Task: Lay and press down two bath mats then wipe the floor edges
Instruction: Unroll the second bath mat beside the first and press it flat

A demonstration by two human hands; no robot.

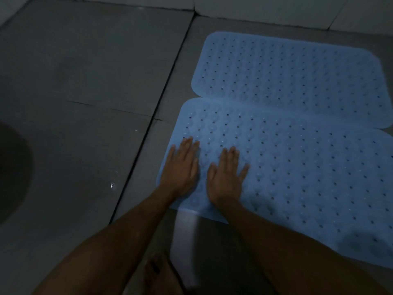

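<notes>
Two light blue perforated bath mats lie side by side on the grey tiled floor. The far mat (287, 75) sits near the wall. The near mat (308, 167) touches its lower edge. My left hand (180, 169) lies flat with straight fingers on the near mat's left end. Beside it, my right hand (225, 177) presses flat on the same mat, fingers spread.
A pale strip, perhaps a cloth (184, 241), lies on the floor just below the near mat's left corner. A bare foot (159, 273) shows at the bottom. A white tiled wall (255, 7) runs along the top. A dark round shape (12, 173) sits at the left edge.
</notes>
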